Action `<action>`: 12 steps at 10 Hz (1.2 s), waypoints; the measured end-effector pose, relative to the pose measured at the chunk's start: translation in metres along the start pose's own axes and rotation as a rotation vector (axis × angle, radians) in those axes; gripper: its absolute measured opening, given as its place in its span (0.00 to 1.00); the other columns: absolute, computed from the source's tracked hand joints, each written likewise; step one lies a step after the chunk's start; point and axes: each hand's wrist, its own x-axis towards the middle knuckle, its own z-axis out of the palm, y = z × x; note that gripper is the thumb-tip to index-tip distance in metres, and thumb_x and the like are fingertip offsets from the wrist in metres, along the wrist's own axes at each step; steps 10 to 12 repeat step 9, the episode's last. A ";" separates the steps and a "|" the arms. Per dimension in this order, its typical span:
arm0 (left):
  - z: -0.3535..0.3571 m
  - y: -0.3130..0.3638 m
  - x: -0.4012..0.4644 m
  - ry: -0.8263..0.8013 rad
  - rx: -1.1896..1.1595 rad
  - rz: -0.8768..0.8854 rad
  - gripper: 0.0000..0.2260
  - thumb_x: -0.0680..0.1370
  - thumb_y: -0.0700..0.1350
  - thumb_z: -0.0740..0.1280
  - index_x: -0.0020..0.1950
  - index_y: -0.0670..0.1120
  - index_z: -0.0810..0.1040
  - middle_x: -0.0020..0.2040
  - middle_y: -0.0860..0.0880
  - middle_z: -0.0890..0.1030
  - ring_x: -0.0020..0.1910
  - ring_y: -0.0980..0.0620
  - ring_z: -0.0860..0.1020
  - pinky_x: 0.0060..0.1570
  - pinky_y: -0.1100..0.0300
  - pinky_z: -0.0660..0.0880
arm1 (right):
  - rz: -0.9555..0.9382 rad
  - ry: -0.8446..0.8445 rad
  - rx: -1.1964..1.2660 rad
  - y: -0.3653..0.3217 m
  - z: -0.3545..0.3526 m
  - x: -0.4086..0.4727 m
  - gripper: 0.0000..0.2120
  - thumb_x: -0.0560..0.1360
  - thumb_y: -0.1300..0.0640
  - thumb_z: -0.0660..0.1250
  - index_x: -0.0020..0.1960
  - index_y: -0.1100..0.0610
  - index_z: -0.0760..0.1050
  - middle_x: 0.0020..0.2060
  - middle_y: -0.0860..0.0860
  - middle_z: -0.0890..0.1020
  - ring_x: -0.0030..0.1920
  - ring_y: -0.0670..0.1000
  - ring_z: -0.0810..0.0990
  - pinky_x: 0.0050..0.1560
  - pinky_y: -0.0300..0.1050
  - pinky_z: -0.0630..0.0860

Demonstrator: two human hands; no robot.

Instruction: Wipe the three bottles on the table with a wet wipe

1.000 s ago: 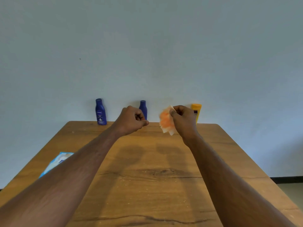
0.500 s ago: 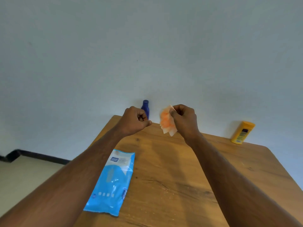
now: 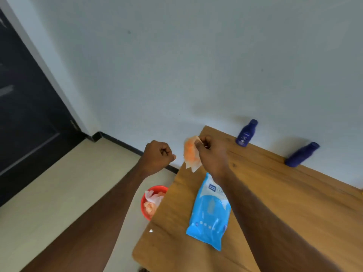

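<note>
Wooden table point(image 3: 294, 213) below, orange-stained wet wipe point(image 3: 191, 154) pinched in right hand point(image 3: 212, 154) fingers, left hand point(image 3: 158, 157) fisted empty

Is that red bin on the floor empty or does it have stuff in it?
Not empty. The red bin, beside the table, holds crumpled wipes, white and orange-stained.

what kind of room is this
Probably a plain room in a home: a bare pale wall with a dark skirting board, a dark door, a wooden table holding two dark blue plastic bottles, and a red bin of used wipes on the floor.
</note>
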 end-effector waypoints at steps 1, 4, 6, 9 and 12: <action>-0.030 -0.039 -0.005 0.029 -0.001 -0.110 0.08 0.72 0.37 0.76 0.34 0.41 0.81 0.28 0.54 0.79 0.28 0.61 0.76 0.35 0.67 0.75 | 0.040 -0.052 -0.020 -0.010 0.043 0.007 0.05 0.80 0.58 0.67 0.49 0.55 0.82 0.39 0.43 0.81 0.40 0.42 0.78 0.43 0.36 0.72; -0.043 -0.115 -0.017 -0.077 0.045 -0.247 0.05 0.70 0.38 0.74 0.34 0.43 0.82 0.32 0.52 0.82 0.32 0.59 0.78 0.35 0.65 0.75 | 0.186 -0.209 -0.222 0.005 0.126 0.004 0.08 0.80 0.57 0.67 0.56 0.55 0.81 0.48 0.49 0.84 0.46 0.47 0.81 0.37 0.30 0.68; -0.033 -0.154 -0.018 -0.104 0.033 -0.303 0.08 0.69 0.38 0.74 0.32 0.47 0.80 0.30 0.52 0.81 0.30 0.58 0.78 0.33 0.65 0.73 | 0.207 -0.296 -0.380 0.023 0.155 0.013 0.10 0.80 0.59 0.65 0.58 0.58 0.81 0.53 0.52 0.84 0.44 0.47 0.76 0.35 0.32 0.66; -0.011 -0.193 -0.016 -0.128 -0.011 -0.364 0.06 0.69 0.38 0.72 0.32 0.45 0.81 0.29 0.52 0.80 0.28 0.60 0.76 0.32 0.66 0.70 | 0.241 -0.418 -0.511 0.048 0.185 0.025 0.12 0.75 0.61 0.74 0.57 0.58 0.83 0.53 0.52 0.85 0.49 0.51 0.83 0.46 0.40 0.80; -0.011 -0.193 -0.016 -0.128 -0.011 -0.364 0.06 0.69 0.38 0.72 0.32 0.45 0.81 0.29 0.52 0.80 0.28 0.60 0.76 0.32 0.66 0.70 | 0.241 -0.418 -0.511 0.048 0.185 0.025 0.12 0.75 0.61 0.74 0.57 0.58 0.83 0.53 0.52 0.85 0.49 0.51 0.83 0.46 0.40 0.80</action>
